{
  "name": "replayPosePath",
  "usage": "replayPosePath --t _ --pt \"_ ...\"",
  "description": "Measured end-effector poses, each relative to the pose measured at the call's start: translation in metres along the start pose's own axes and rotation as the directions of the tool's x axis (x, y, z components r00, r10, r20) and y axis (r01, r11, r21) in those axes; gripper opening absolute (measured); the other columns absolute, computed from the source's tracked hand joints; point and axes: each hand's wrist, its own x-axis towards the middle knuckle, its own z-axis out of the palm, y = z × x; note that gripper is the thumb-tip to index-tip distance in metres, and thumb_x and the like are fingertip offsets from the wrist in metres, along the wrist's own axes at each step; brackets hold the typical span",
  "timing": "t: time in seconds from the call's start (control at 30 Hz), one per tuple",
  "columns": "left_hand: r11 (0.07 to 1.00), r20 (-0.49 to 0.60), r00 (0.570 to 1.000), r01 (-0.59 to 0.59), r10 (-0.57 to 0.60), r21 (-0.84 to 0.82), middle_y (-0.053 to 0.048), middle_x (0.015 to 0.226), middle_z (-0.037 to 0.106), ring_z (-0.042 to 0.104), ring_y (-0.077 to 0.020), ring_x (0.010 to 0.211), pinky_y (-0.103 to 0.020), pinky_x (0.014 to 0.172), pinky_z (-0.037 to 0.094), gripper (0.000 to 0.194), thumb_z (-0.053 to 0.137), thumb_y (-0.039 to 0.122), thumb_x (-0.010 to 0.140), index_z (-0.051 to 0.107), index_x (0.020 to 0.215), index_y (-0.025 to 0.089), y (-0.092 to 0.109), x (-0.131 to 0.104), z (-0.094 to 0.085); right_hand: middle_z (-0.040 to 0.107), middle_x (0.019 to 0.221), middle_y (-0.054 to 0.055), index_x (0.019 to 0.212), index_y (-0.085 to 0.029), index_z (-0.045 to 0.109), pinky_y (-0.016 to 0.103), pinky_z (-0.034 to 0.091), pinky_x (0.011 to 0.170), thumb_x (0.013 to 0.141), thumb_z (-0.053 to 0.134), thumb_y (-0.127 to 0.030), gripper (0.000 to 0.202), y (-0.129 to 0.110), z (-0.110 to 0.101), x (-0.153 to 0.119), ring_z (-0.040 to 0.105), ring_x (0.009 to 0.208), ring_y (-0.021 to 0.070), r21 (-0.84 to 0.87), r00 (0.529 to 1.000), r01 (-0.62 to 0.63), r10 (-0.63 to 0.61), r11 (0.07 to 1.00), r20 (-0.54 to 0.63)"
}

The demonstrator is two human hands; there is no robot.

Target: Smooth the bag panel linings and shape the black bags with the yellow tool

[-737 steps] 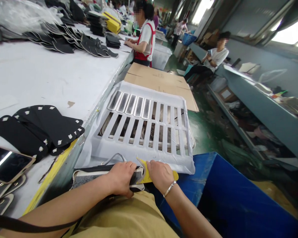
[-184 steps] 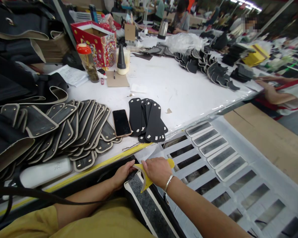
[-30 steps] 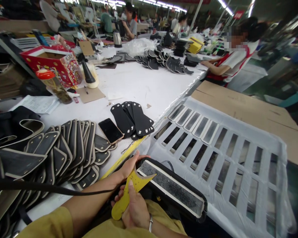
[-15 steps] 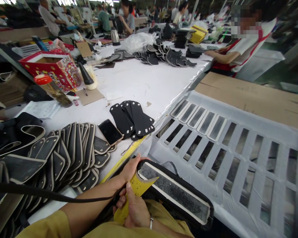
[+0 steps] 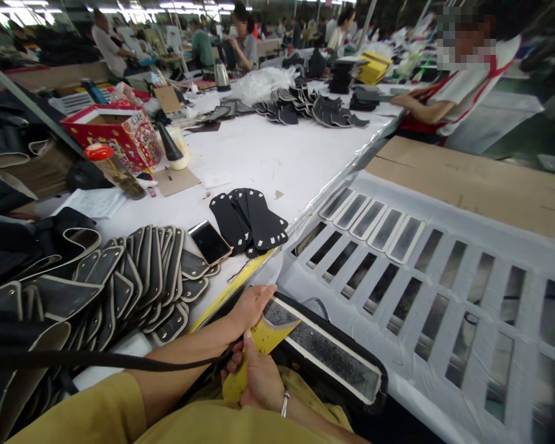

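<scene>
My left hand [image 5: 254,306] grips the near-left end of a black bag-like piece [image 5: 383,376], which has a long dark panel [image 5: 333,348] edged in white. Its fingers are pressed on the rim of that end. Lower down, my right hand [image 5: 263,377] is closed round a yellow sheet [image 5: 271,335] whose notched, pointed end lies over the panel. A metal bracelet [image 5: 285,402] sits on the right wrist. A black strap [image 5: 97,361] runs in from the left towards my hands.
Grey pieces with pale edges [image 5: 143,265] are piled at left, beside a phone [image 5: 209,242] and black strips [image 5: 263,219]. A slotted white rack [image 5: 398,296] holds several panels at right. Further back are a red box [image 5: 111,132], a bottle [image 5: 115,172] and a person's arm [image 5: 420,110].
The view has shifted slightly, so the table items at left appear further right. The bag-like piece has moved a little up and left relative to the frame; both hands keep their grips.
</scene>
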Motion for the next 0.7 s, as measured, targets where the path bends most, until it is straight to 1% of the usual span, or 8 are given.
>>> replayPosePath --t 0.07,0.13,0.2,0.3,0.37,0.5,0.6,0.7 --pt "1.0 -0.011 1.0 0.012 -0.012 -0.01 -0.005 0.073 0.062 0.056 -0.0261 0.092 -0.036 0.091 0.037 0.043 0.05 0.056 0.081 0.065 0.07 0.018 0.002 0.0 0.0 0.041 0.044 -0.006 0.056 -0.019 0.053 0.025 0.038 0.048 0.078 0.059 -0.055 0.042 -0.006 -0.005 -0.008 0.04 0.042 0.0089 -0.055 1.0 -0.005 0.004 0.998 -0.019" --pt "0.999 -0.005 1.0 0.012 -0.012 -0.053 -0.007 0.086 0.066 0.054 -0.0272 0.102 -0.036 0.094 0.036 0.047 0.045 0.059 0.083 0.067 0.081 0.018 0.004 -0.003 -0.004 0.042 0.044 -0.006 0.058 -0.018 0.054 0.025 0.039 0.049 0.077 0.059 -0.056 0.042 -0.015 -0.015 -0.02 0.042 0.043 0.0089 -0.126 1.0 -0.01 0.011 0.992 0.002" --pt "0.972 0.041 0.997 0.073 -0.065 -0.223 -0.009 0.1 0.066 0.053 -0.0273 0.108 -0.038 0.095 0.038 0.059 0.032 0.064 0.085 0.066 0.097 0.017 0.003 -0.008 -0.01 0.043 0.045 -0.006 0.062 -0.017 0.055 0.026 0.04 0.049 0.072 0.063 -0.059 0.043 -0.025 -0.03 -0.035 0.042 0.043 0.009 -0.195 0.997 -0.007 0.022 0.981 0.073" --pt "0.791 0.167 0.975 0.216 -0.145 -0.573 -0.01 0.117 0.061 0.052 -0.026 0.113 -0.04 0.097 0.039 0.063 0.027 0.064 0.087 0.058 0.116 0.017 -0.007 -0.02 -0.019 0.039 0.044 -0.008 0.069 -0.017 0.057 0.024 0.038 0.044 0.064 0.068 -0.061 0.046 -0.038 -0.053 -0.06 0.037 0.04 0.0077 -0.219 0.985 0.04 -0.002 0.975 0.17" --pt "0.709 0.186 0.973 0.228 -0.137 -0.668 -0.009 0.125 0.057 0.049 -0.0251 0.118 -0.038 0.1 0.036 0.052 0.038 0.057 0.088 0.057 0.118 0.018 -0.015 -0.029 -0.022 0.038 0.046 -0.009 0.077 -0.017 0.058 0.021 0.032 0.04 0.065 0.067 -0.062 0.048 -0.044 -0.064 -0.074 0.032 0.038 0.0058 -0.188 0.981 0.097 -0.062 0.977 0.186" --pt "0.748 0.117 0.992 0.107 -0.04 -0.655 -0.006 0.125 0.058 0.048 -0.027 0.12 -0.038 0.103 0.035 0.037 0.055 0.041 0.084 0.061 0.114 0.021 -0.022 -0.043 -0.017 0.046 0.057 -0.007 0.09 -0.018 0.059 0.018 0.022 0.035 0.071 0.06 -0.064 0.05 -0.049 -0.075 -0.09 0.027 0.036 0.0031 -0.179 0.961 0.237 -0.203 0.955 0.186" --pt "0.8 0.115 0.993 0.055 0.018 -0.598 -0.006 0.122 0.06 0.052 -0.0287 0.116 -0.042 0.102 0.037 0.041 0.057 0.04 0.083 0.057 0.121 0.024 -0.018 -0.048 -0.013 0.047 0.06 -0.005 0.093 -0.017 0.06 0.018 0.021 0.035 0.075 0.056 -0.065 0.051 -0.059 -0.082 -0.104 0.027 0.037 0.003 -0.2 0.933 0.335 -0.295 0.921 0.204" --pt "0.848 0.123 0.992 0.076 -0.013 -0.524 -0.006 0.122 0.059 0.054 -0.029 0.113 -0.043 0.099 0.041 0.048 0.057 0.039 0.081 0.052 0.127 0.025 -0.013 -0.05 -0.012 0.046 0.061 -0.003 0.099 -0.018 0.06 0.019 0.024 0.037 0.081 0.047 -0.064 0.051 -0.085 -0.1 -0.128 0.027 0.039 0.0042 -0.224 0.879 0.467 -0.422 0.855 0.222"
